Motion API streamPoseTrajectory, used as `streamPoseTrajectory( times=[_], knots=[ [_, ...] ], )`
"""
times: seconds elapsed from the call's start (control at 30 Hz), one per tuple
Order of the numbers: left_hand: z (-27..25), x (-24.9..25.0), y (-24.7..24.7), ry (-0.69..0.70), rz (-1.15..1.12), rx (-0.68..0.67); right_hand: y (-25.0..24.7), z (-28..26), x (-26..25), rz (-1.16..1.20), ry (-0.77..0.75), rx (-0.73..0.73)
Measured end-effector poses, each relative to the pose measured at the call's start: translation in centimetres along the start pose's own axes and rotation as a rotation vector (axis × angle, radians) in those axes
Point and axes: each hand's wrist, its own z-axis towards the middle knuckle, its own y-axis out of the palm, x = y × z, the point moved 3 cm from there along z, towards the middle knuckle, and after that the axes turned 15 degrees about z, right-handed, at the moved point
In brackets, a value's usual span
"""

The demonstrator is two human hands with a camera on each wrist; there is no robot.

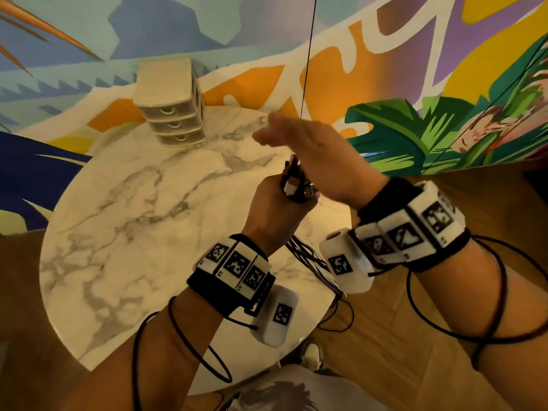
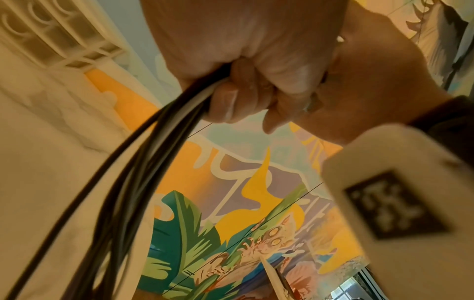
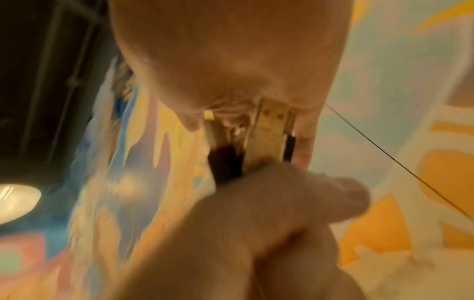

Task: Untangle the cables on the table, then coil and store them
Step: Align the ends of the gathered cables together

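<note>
My left hand [image 1: 275, 200] grips a bundle of black and white cables [image 1: 292, 180] in a fist above the round marble table [image 1: 133, 218]. The plugs stick up out of the fist. In the left wrist view the cables [image 2: 143, 162] run down out of my left hand [image 2: 243, 81]. Below the fist they hang as a loose tangle [image 1: 311, 259] by the table's right edge. My right hand [image 1: 284, 134] is blurred, with fingers stretched out leftward over the plugs. In the right wrist view the USB plugs [image 3: 269, 130] stand right at its palm [image 3: 231, 60].
A small white three-drawer unit [image 1: 173, 102] stands at the table's far edge, drawers shut. A thin dark line [image 1: 307, 54] hangs down in front of the painted wall behind my hands. Wooden floor lies to the right, a shoe [image 1: 311, 355] below the table's near edge.
</note>
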Motion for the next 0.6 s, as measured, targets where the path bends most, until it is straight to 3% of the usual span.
streamPoseTrajectory(
  times=[0.07, 0.2, 0.37, 0.43, 0.53, 0.6],
  knots=[
    [0.0, 0.2, -0.2, 0.003, 0.009, 0.004, -0.5, 0.3, -0.2, 0.140, 0.064, -0.008],
    [0.1, 0.2, 0.1, -0.002, -0.031, -0.011, 0.2, 0.4, 0.5, -0.035, 0.172, -0.154],
    [-0.2, 0.5, 0.4, 0.043, 0.013, -0.047, 0.7, 0.8, 1.3, -0.009, 0.241, -0.282],
    [0.0, 0.1, 0.4, -0.005, -0.091, -0.037, 0.4, 1.6, 1.6, 0.251, 0.206, -0.212],
    [1.1, -1.1, -0.5, -0.127, -0.254, 0.051, -1.4, 1.0, 3.1, 0.714, 0.146, 0.075],
    [1.9, -0.7, -0.9, -0.167, -0.373, 0.080, -1.1, -1.4, 5.6, 0.651, 0.144, 0.119]
  ],
)
